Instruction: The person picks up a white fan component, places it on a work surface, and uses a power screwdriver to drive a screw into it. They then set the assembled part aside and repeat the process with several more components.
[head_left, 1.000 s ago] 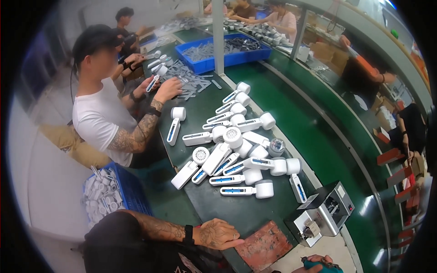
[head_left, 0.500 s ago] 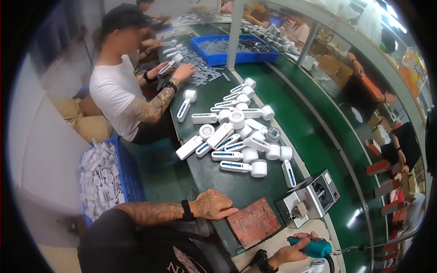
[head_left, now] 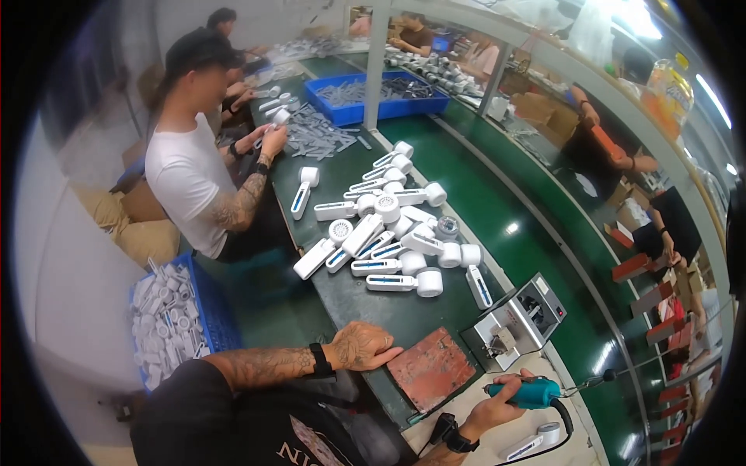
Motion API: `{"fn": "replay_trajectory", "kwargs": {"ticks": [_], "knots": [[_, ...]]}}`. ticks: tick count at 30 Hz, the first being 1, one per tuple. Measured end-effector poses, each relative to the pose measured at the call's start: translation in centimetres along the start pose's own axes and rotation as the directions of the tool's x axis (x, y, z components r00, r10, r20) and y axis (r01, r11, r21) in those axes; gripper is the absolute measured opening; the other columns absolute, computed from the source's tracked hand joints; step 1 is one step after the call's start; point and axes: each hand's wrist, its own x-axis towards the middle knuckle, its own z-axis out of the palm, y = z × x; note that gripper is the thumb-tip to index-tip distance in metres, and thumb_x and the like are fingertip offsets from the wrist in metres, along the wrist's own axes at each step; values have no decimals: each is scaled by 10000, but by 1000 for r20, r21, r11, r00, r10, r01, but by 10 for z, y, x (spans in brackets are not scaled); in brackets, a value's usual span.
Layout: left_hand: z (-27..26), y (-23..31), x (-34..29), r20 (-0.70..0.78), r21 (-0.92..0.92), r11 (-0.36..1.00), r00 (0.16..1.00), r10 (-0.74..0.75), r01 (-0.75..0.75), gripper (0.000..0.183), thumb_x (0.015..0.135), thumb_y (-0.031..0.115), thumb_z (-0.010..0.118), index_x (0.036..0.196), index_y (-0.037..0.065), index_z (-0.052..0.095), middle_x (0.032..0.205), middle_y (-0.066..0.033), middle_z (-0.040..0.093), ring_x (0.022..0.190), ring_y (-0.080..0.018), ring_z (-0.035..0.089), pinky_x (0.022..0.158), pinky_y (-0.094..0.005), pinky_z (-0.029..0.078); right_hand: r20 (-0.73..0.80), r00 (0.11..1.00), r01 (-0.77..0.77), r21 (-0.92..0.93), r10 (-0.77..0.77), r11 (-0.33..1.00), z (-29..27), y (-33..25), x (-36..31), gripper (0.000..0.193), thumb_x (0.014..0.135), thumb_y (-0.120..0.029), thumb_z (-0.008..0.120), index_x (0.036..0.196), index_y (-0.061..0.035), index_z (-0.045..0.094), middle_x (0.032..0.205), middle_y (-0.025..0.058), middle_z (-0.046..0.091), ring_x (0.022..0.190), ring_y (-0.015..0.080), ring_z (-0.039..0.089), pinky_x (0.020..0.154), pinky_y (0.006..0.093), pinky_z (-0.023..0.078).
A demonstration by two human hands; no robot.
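Note:
My left hand (head_left: 360, 347) rests on the dark green bench, its fingers laid out flat and the tips touching or almost touching a worn red pad (head_left: 434, 369). My right hand (head_left: 497, 408) is wrapped round a teal electric screwdriver (head_left: 536, 393), which hangs on a cable to the right. A single white handheld fan (head_left: 524, 449) lies on the pale surface below that hand. Just beyond the pad stands a grey metal screw feeder (head_left: 516, 326). Several more white fans (head_left: 396, 283) with blue strips in their handles are heaped on the bench ahead.
A co-worker in a white shirt (head_left: 183, 171) works at the far left beside a pile of grey strips (head_left: 318, 132). Blue trays hold strips (head_left: 342, 114) and white parts (head_left: 203, 311). A green conveyor (head_left: 497, 210) runs along the right, past a white post (head_left: 374, 78).
The whole view has shifted a little. My right hand has lifted slightly with the screwdriver, and the fan below it shows more fully. The co-worker's hands have drawn back from the strips.

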Motion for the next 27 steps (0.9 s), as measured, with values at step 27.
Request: {"fn": "replay_trajectory", "kwargs": {"ticks": [27], "knots": [[-3,-13,9,63,-67,997,997,34,-29,375,898,220,665,596,76,497,586,-52,528,556,-206,564,502,-317,457,-40,990,141,66,-138,988,15,8,4,334,948,-210,582,1118,70,515,687,129,562,564,215,535,534,310,492]]}}
